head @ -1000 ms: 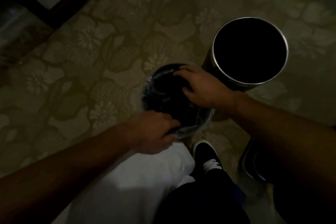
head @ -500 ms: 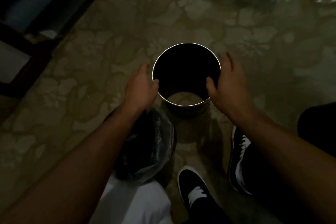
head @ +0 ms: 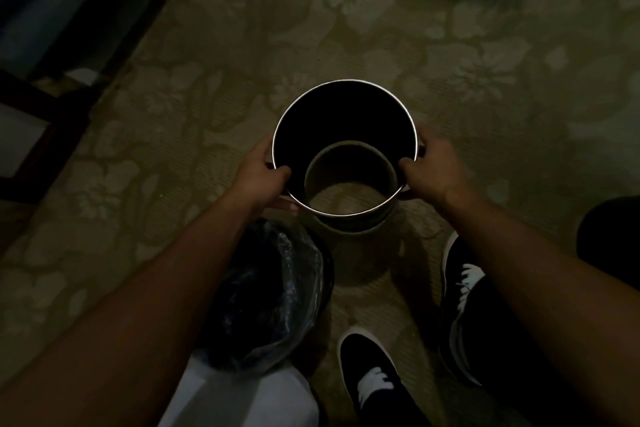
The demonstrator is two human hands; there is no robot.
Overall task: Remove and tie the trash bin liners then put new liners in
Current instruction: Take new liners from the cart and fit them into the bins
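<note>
Far left, dark furniture (head: 69,62) gets cut off by the frame edge, and we can't make out what it is in this light. Everything sits on a floral carpet (head: 415,28).

Our left hand (head: 263,177) grips the metal bin (head: 346,81) on its left side, thumb hooked over the rim and fingers wrapped round the outside wall. The bin is dead center, just beyond our feet. Its long axis runs roughly up and down, with the open mouth pointing up at us and the top tipped slightly away, so the bottom ring sits off-center toward us. It's a plain cylinder: thin shiny rim, black inside. The bottom ring shows a carpet-like patch, and we can't tell if that's an open base or a reflection. We also can't tell whether it's touching the carpet.

Below the left forearm, near the metal bin, there's a lined bin (head: 322,274) with a crinkly dark liner (head: 277,295) over its mouth. The forearm hides part of it. Some white fabric (head: 242,399) lies just beside it, cut off at the bottom edge.

Then 2 black shoes (head: 374,374) with white laces.

Our right hand (head: 433,173) clamps the metal bin's right side the same way, thumb over the rim.
</note>
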